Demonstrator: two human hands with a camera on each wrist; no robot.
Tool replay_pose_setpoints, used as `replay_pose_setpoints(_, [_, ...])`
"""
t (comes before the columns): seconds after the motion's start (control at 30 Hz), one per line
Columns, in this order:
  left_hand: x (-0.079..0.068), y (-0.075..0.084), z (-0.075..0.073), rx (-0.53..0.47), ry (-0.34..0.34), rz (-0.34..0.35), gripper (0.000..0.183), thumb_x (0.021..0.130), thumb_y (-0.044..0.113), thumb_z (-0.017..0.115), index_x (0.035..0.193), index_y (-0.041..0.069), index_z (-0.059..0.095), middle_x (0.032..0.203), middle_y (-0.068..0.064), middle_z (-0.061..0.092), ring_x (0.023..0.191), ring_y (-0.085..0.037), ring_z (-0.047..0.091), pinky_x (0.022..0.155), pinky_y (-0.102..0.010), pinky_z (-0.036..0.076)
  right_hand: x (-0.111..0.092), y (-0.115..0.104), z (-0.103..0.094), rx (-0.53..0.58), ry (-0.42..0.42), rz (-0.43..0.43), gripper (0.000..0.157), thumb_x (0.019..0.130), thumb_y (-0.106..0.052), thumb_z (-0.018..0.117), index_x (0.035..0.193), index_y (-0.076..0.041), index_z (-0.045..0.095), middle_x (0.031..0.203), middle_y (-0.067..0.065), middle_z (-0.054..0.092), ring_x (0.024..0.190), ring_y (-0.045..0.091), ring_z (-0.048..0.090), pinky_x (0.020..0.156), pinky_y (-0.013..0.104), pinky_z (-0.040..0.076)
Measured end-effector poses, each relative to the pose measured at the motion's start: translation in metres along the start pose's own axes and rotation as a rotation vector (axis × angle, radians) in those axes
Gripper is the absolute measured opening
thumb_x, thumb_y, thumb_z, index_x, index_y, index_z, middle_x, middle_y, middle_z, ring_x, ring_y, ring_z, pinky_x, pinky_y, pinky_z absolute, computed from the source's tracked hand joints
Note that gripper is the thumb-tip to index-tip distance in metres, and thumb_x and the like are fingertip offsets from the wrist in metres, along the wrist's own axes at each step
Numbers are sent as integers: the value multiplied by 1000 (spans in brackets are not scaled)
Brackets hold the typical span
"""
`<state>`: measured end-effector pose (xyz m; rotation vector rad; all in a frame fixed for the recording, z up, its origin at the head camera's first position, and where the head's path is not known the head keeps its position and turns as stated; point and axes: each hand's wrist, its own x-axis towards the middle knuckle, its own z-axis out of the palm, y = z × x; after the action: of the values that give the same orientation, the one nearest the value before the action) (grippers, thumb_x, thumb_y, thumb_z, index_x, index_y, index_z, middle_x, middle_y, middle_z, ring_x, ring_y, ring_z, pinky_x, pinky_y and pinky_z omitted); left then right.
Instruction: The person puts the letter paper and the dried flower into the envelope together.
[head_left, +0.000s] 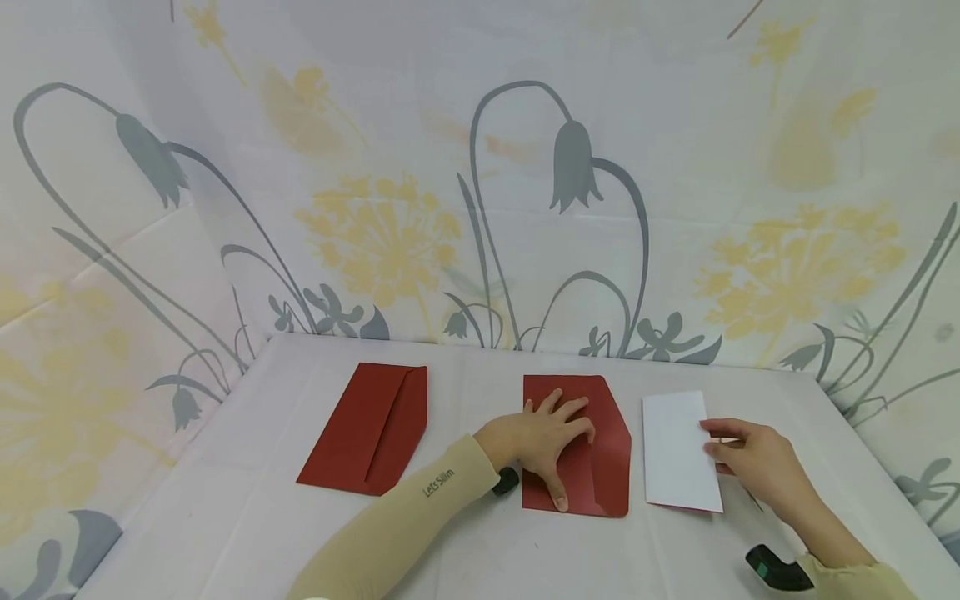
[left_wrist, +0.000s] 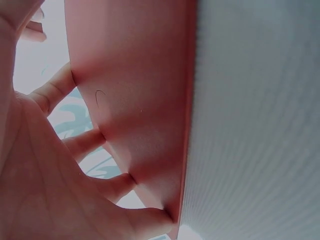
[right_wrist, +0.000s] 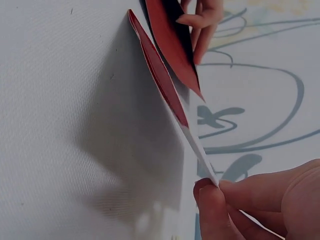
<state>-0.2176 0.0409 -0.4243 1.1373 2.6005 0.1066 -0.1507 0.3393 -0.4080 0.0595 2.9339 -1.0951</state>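
In the head view, my left hand rests with spread fingers on a red envelope, its flap unfolded to the right. The left wrist view shows the fingertips of this hand against the red paper. To the right, my right hand pinches the right edge of a folded card, white outside. Seen from the right wrist, the card is red within and tilts up off the table, its edge between the thumb and fingers of the right hand.
Another red envelope lies on the left of the white-covered table. Behind the table hangs a cloth printed with flowers. Dark wrist devices show at the left wrist and the right.
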Motion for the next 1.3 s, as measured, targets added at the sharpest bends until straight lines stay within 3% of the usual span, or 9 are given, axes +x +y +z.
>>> replay_pose_setpoints(0.27, [-1,1,-2,-8,-1,1,82,52,65,79,117,39,38,155,9,5,142,-30,3,105,-56,25,-3,-6,-6,-16,34,-32,38,89,-13,60,122,5,56,105,23,65,70,11,66,59,22,52])
replay_pose_setpoints(0.57, [-1,1,-2,-5,-2,0,82,52,65,80,118,39,38,155,9,5,142,-30,3,105,-56,25,-5,-6,-14,12,92,-28,41,90,-14,59,126,4,53,109,26,62,74,14,67,62,29,55])
replay_pose_setpoints(0.9, [1,-1,0,-8,2,2,83,51,66,79,118,39,38,155,8,4,142,-30,2,105,-57,25,1,-12,-20,88,193,-61,41,90,-16,62,125,1,55,104,23,65,72,-1,64,63,25,54])
replay_pose_setpoints(1.3, [3,-2,2,-11,-1,3,83,50,66,79,118,40,38,155,9,5,141,-30,2,104,-58,25,7,-28,-7,96,219,-94,39,89,-18,64,123,0,57,103,22,66,73,0,63,60,20,53])
